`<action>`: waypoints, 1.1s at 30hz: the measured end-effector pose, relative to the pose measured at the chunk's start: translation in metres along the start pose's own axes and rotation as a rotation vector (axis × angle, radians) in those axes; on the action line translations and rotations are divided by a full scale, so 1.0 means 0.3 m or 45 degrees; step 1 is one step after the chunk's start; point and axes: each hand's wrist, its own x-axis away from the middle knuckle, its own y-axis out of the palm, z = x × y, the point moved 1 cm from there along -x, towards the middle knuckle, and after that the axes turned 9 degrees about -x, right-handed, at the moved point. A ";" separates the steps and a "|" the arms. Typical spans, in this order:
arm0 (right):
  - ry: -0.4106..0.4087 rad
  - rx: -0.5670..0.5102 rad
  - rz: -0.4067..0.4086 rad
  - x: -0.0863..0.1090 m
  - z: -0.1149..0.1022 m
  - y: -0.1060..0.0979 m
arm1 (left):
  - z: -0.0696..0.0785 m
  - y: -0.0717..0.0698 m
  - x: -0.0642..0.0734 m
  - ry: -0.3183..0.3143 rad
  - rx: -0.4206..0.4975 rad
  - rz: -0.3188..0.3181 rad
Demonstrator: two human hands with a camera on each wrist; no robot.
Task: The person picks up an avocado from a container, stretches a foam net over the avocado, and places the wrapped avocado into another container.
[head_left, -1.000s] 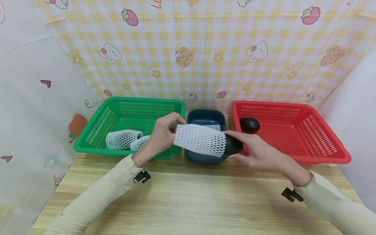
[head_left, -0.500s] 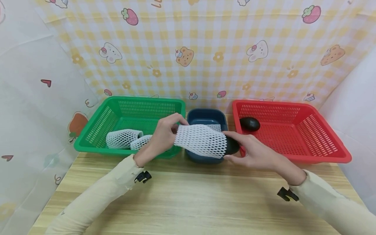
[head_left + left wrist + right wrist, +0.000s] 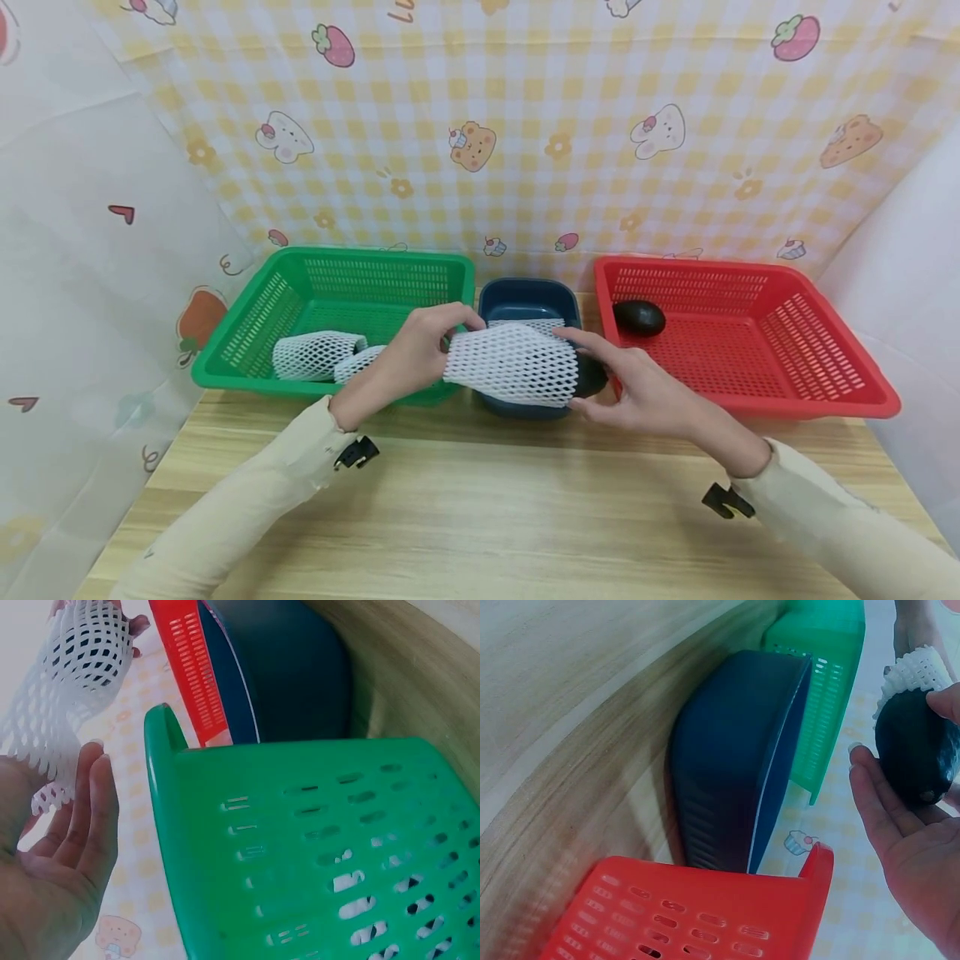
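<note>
Above the dark blue bin (image 3: 528,292), a white foam net sleeve (image 3: 513,367) covers most of a dark avocado (image 3: 591,375). My left hand (image 3: 416,350) pinches the sleeve's left end between thumb and fingers. From the right, my right hand (image 3: 637,383) grips the avocado's bare end, its fingertips at the sleeve's edge. In the right wrist view the dark fruit (image 3: 915,746) rests against the fingers with the thumb over it, the net (image 3: 919,675) around its far end. The left wrist view has the net (image 3: 90,652) bulging over the fruit, its near end in the fingers.
A green basket (image 3: 330,252) on the left holds net-wrapped pieces (image 3: 315,356). Another dark avocado (image 3: 639,317) lies in the red basket (image 3: 840,333) on the right. More white netting (image 3: 543,323) shows inside the blue bin. The wooden table (image 3: 510,508) extends in front.
The right hand has moved left with the avocado, and less of its dark end shows outside the sleeve. The left hand keeps its hold and has dipped slightly.
</note>
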 end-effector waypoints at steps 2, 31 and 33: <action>-0.017 0.009 0.005 0.001 0.003 0.001 | -0.001 -0.010 0.000 -0.012 -0.008 -0.053; 0.052 -0.010 -0.006 -0.003 0.000 0.008 | 0.179 0.083 -0.043 0.128 -0.710 -0.302; 0.082 -0.079 0.004 0.000 0.003 0.008 | 0.175 0.082 -0.042 0.144 -0.696 -0.297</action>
